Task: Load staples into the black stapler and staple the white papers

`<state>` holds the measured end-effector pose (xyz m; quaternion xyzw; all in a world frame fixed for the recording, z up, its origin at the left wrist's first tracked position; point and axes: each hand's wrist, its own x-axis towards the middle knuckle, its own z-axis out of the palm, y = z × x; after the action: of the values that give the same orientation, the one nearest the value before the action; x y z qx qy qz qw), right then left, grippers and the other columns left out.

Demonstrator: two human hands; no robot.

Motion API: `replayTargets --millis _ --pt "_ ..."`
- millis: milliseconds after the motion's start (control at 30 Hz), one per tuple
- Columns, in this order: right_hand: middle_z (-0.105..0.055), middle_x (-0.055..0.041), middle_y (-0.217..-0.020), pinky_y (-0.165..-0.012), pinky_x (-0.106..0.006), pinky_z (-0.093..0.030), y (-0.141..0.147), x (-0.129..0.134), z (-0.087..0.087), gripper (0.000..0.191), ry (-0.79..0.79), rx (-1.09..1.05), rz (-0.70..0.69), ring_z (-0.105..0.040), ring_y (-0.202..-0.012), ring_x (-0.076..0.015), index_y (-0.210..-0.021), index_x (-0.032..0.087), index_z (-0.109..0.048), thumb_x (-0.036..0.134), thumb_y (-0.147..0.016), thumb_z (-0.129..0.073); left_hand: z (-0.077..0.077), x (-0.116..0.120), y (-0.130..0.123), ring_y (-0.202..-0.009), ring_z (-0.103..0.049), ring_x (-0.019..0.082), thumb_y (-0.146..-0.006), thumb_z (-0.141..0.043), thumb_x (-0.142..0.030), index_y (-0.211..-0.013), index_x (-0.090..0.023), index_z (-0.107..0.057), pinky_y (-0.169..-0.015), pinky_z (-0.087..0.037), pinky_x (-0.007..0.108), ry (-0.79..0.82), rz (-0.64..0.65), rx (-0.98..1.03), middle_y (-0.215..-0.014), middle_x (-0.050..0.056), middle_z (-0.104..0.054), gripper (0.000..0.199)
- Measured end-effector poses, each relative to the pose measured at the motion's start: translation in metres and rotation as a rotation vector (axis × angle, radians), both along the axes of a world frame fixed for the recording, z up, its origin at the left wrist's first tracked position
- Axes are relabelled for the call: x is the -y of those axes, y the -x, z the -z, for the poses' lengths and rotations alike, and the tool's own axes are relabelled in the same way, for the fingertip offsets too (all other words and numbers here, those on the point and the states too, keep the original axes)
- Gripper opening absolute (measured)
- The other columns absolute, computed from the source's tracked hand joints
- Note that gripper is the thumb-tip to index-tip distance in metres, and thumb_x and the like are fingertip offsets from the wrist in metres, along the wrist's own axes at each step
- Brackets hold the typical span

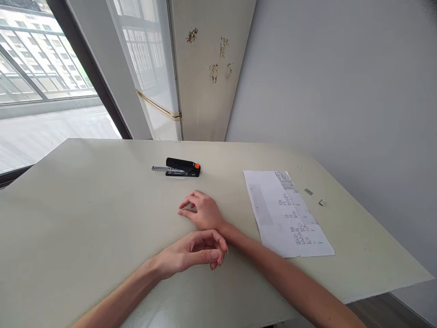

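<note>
My left hand (196,249) is near the table's front middle, fingers loosely curled and apart, with nothing in it. It lies against my right wrist. Just beyond it, my right hand (202,209) rests on the pale table (102,205), fingers bent and a gap showing between thumb and forefinger; it holds nothing. A black stapler (183,167) with an orange part lies beyond my right hand, its metal tray sticking out to the left. To the right lies a printed white sheet (273,214).
Two small pieces, a flat grey strip (308,192) and a small metallic bit (322,202), lie right of the paper. Behind the table stands a white fridge (208,105) with brown marks. A wall (324,91) borders the right side; a window (41,54) is at left.
</note>
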<state>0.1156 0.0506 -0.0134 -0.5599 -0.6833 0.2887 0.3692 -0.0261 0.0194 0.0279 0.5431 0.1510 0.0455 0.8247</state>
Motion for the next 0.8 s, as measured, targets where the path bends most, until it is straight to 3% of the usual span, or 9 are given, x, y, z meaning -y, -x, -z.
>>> replayTargets --millis 200,333,433,667,800 --pt "-0.072 0.0037 -0.083 -0.081 -0.028 -0.051 0.003 0.001 -0.002 0.013 -0.030 -0.039 -0.020 -0.066 -0.081 -0.0140 -0.084 0.024 -0.071 0.017 -0.087 -0.082 -0.004 0.000 -0.001 -0.084 -0.054 0.018 -0.093 -0.073 -0.057 -0.105 -0.019 -0.067 -0.081 -0.044 0.030 -0.032 -0.004 -0.019 -0.094 0.005 -0.063 0.040" --pt "-0.079 0.0013 -0.092 -0.077 -0.025 -0.055 -0.020 0.004 -0.008 0.006 -0.003 -0.213 0.016 -0.073 -0.084 -0.0135 -0.096 0.024 -0.075 0.027 -0.091 -0.077 -0.004 -0.001 -0.001 -0.083 -0.053 0.017 -0.093 -0.074 -0.059 -0.104 -0.018 -0.067 -0.082 -0.044 0.031 -0.029 -0.017 -0.011 -0.092 0.005 -0.063 0.042" --pt "-0.082 -0.0005 -0.096 -0.079 -0.028 -0.058 -0.077 0.011 -0.014 0.016 -0.020 -0.112 0.216 -0.075 -0.085 -0.0158 -0.095 0.025 -0.078 0.040 -0.091 -0.074 -0.006 -0.001 -0.001 -0.082 -0.053 0.017 -0.093 -0.074 -0.058 -0.101 -0.019 -0.067 -0.081 -0.044 0.031 -0.031 -0.026 -0.023 -0.091 0.005 -0.062 0.041" --pt "-0.081 -0.0127 -0.099 -0.087 -0.042 -0.057 -0.277 0.042 -0.018 0.033 -0.086 0.083 0.840 -0.074 -0.081 -0.0233 -0.093 0.019 -0.075 0.051 -0.084 -0.072 -0.007 -0.001 -0.001 -0.082 -0.053 0.018 -0.093 -0.073 -0.057 -0.100 -0.019 -0.067 -0.082 -0.045 0.033 -0.046 -0.026 -0.047 -0.092 0.005 -0.062 0.039" --pt "-0.081 -0.0123 -0.090 -0.081 -0.040 -0.057 -0.346 0.049 -0.011 0.030 -0.120 0.165 1.017 -0.074 -0.072 -0.0217 -0.091 0.018 -0.073 0.047 -0.081 -0.073 -0.002 -0.004 -0.001 -0.082 -0.053 0.018 -0.094 -0.073 -0.055 -0.101 -0.019 -0.068 -0.083 -0.046 0.033 -0.027 -0.022 -0.022 -0.092 0.005 -0.061 0.037"
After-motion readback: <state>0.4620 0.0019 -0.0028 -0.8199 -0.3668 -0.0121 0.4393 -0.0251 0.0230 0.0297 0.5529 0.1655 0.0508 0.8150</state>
